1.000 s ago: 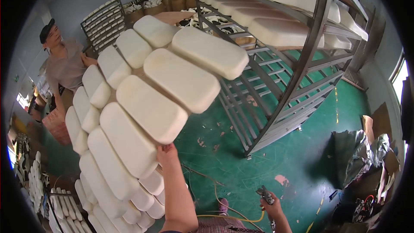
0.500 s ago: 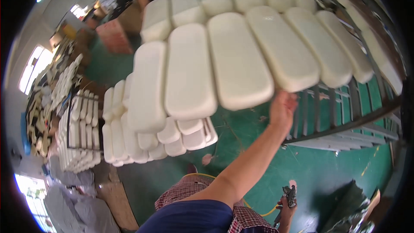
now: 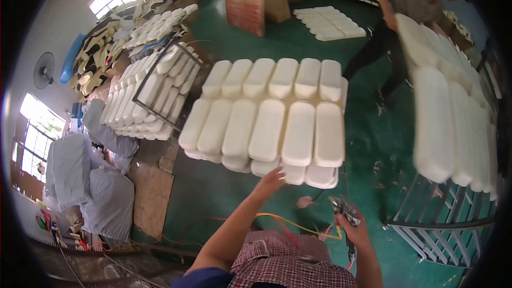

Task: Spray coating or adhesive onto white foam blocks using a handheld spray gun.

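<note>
My left hand reaches forward to the near edge of a stack of cream, rounded foam blocks, its fingers stretched out and holding nothing. Whether the fingertips touch the lower blocks cannot be told. At my right side, my right hand grips a metal spray gun, its nose toward the stack. A hose hangs from its handle. The blocks are joined side by side in two rows, and more layers show beneath the top one.
On the right, a person stands at a tilted sheet of foam blocks above a grey metal rack. A yellow hose crosses before me. Left are a framed foam stack, grey bags and cardboard.
My view has swung left. My left hand has left the underside of the foam sheet over the rack and now reaches to the middle stack. The spray gun is raised further forward.
</note>
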Tool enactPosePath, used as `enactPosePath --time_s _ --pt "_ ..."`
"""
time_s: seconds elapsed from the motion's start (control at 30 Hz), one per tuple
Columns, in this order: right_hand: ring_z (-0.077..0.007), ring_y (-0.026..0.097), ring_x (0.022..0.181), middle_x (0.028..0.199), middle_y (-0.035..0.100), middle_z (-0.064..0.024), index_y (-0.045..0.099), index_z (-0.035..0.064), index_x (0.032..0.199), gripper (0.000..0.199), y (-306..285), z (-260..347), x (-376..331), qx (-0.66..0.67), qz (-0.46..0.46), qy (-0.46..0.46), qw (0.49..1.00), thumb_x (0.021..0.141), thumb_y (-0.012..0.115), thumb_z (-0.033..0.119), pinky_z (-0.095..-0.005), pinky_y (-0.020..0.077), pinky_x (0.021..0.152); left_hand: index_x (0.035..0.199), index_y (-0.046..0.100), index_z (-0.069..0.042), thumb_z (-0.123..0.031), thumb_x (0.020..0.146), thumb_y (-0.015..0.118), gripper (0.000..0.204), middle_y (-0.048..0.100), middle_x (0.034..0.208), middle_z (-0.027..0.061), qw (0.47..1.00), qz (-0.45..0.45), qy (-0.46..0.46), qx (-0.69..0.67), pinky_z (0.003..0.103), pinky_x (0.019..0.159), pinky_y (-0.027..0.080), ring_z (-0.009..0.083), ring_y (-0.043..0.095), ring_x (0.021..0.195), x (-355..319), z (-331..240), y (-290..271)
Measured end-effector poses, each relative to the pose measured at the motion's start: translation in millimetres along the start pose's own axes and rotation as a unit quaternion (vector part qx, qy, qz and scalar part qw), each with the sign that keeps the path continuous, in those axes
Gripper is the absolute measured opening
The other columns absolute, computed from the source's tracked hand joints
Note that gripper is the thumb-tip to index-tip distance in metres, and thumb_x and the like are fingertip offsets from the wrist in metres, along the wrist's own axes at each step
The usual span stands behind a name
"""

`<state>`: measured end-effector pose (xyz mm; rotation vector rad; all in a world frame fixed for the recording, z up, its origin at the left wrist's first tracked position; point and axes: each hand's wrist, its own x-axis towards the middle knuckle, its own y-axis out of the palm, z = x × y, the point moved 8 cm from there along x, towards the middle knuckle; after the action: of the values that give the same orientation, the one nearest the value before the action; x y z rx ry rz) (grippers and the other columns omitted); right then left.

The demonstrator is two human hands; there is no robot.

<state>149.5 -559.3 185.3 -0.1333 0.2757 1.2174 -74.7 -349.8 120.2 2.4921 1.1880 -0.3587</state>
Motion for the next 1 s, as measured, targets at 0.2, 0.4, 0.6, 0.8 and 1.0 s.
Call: enactPosePath --time_s 0.2,0.4,0.6,0.8,1.0 --pt "-0.0208 0.061 0.083 0.092 0.061 -0.0117 0.049 -0.0026 0.116 0.041 269 196 41 0.185 0.203 -0.194 0.942 0.090 0.060 0.026 -0.0360 0.0507 0.077 0.141 0.036 -0.009 -0.032 0.095 0.050 0.053 0.052 0.129 0.0089 0.989 -0.147 -0.008 -0.016 0.033 0.094 0.039 0.0186 0.049 0.113 -132 21 -155" --pt "-0.0269 0.055 0.089 0.101 0.055 -0.0168 0.045 -0.0044 0.116 0.047 355 350 35 0.327 0.246 -0.376 0.831 0.095 0.043 0.038 -0.0404 0.0450 0.085 0.136 0.043 -0.010 -0.049 0.097 0.037 0.055 0.060 0.114 0.0094 0.995 -0.090 0.020 0.046 0.037 0.096 0.039 0.0234 0.052 0.113 -190 77 -248" --pt "-0.0222 0.054 0.089 0.098 0.057 -0.0137 0.048 -0.0042 0.113 0.042 352 327 98 0.211 0.078 -0.329 0.917 0.096 0.041 0.034 -0.0404 0.0448 0.088 0.102 0.067 -0.004 -0.031 0.089 0.055 0.033 0.064 0.076 0.0066 0.942 -0.240 -0.215 0.091 0.031 0.063 0.048 0.0161 0.060 0.067 -328 163 -366" --pt "-0.0156 0.061 0.077 0.087 0.062 -0.0070 0.056 -0.0003 0.107 0.027 455 161 191 -0.013 0.126 -0.083 0.988 0.090 0.059 0.020 -0.0318 0.0504 0.074 0.087 0.065 0.001 -0.016 0.083 0.062 0.017 0.059 0.064 0.0019 0.876 -0.430 -0.187 0.111 0.026 0.052 0.044 0.0082 0.054 0.057 -383 89 -482" --pt "-0.0091 0.058 0.072 0.087 0.061 -0.0031 0.050 0.0032 0.126 0.044 533 108 228 -0.136 0.154 -0.046 0.978 0.085 0.065 0.012 -0.0254 0.0495 0.064 0.079 0.061 0.000 -0.015 0.085 0.062 0.017 0.051 0.057 0.0007 0.848 -0.469 -0.129 0.209 0.027 0.048 0.037 0.0070 0.045 0.053 -343 24 -565"
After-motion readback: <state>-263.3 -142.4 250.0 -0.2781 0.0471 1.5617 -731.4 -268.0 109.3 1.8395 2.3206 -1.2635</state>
